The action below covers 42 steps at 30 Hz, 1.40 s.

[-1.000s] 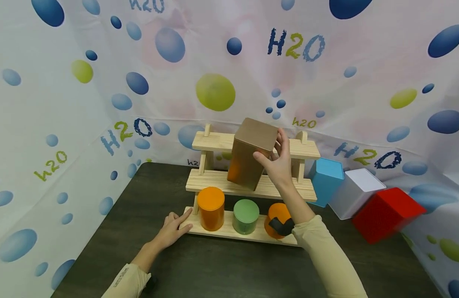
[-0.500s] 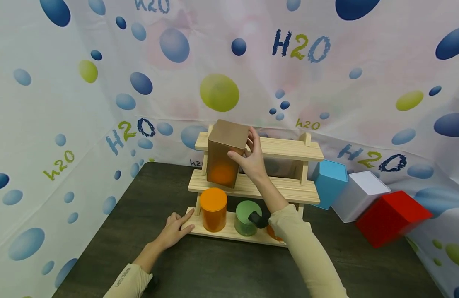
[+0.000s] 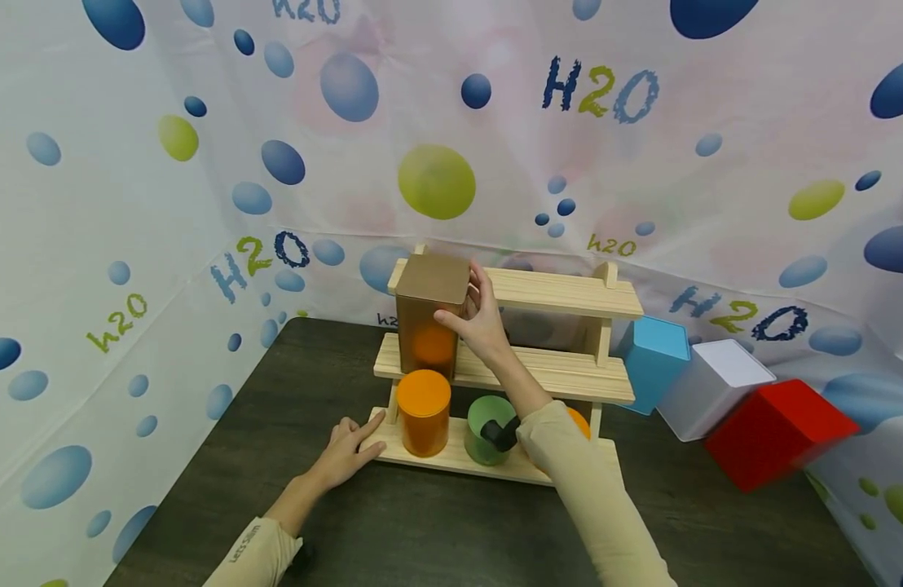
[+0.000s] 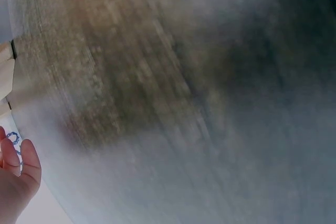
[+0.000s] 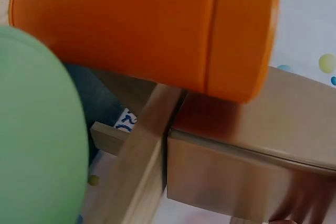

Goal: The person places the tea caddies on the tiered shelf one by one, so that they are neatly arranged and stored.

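On the left of the middle tier of a wooden shelf (image 3: 547,371) stands a tall bronze square canister (image 3: 420,326), upright. My right hand (image 3: 481,322) holds it near the top, thumb on the front and fingers at its right side. In the right wrist view the bronze canister (image 5: 252,177) sits right at the plank's edge, with a fingertip at the bottom border. My left hand (image 3: 345,452) rests at the left end of the bottom tier, index finger straight on the wood. Only part of the left hand (image 4: 18,182) shows in the left wrist view.
The bottom tier carries an orange round canister (image 3: 424,416), a green one (image 3: 481,412) and another orange one (image 3: 579,422), partly hidden by the right forearm. Right of the shelf stand a blue box (image 3: 653,363), a white box (image 3: 715,387) and a tilted red box (image 3: 781,432).
My right hand has carried the bronze canister leftward and then down onto the left of the middle tier, from tilted to upright. The left hand has stayed on the bottom tier.
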### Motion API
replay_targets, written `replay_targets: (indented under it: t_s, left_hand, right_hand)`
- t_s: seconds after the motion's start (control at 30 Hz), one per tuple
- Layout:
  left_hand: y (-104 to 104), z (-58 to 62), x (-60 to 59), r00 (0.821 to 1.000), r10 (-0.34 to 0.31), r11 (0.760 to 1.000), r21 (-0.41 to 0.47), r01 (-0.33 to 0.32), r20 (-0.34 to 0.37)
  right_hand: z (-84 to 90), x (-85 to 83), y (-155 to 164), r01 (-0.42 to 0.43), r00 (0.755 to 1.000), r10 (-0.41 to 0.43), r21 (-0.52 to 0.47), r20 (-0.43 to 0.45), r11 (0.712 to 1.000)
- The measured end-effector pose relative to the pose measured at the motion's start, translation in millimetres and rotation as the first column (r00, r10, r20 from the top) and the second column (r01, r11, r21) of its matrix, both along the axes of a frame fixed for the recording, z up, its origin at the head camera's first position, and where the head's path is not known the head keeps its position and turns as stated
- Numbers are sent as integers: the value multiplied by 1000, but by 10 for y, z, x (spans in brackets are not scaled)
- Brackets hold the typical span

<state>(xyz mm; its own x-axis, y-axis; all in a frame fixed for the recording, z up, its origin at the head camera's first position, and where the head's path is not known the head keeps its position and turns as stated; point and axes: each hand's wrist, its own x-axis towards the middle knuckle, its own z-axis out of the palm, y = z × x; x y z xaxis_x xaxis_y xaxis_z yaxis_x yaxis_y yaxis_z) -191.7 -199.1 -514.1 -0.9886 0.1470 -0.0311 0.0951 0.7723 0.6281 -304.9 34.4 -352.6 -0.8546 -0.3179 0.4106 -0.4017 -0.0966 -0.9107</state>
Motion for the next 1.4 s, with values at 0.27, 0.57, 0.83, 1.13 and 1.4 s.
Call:
replay_targets:
  t_s: [0.27, 0.57, 0.83, 1.13, 1.4]
  left_hand:
    - [8, -9, 7, 1000, 12, 1000, 9, -12, 13]
    - [22, -7, 0, 1000, 13, 1000, 8, -13, 19]
    - [22, 22, 11, 1000, 8, 1000, 3, -8, 13]
    - [1, 35, 24, 999, 33, 999, -5, -33, 31]
    - [36, 37, 17, 998, 33, 999, 8, -33, 47]
  right_hand:
    - [-68, -14, -5, -42, 999, 42, 1, -6, 999]
    - [-74, -8, 14, 6, 1000, -5, 92, -14, 996]
    - [-6, 80, 272, 64, 998, -62, 110, -24, 992]
    - [-115, 140, 1000, 125, 990, -117, 98, -78, 987]
    - [-289, 260, 1763, 384, 923, -378, 193, -66, 903]
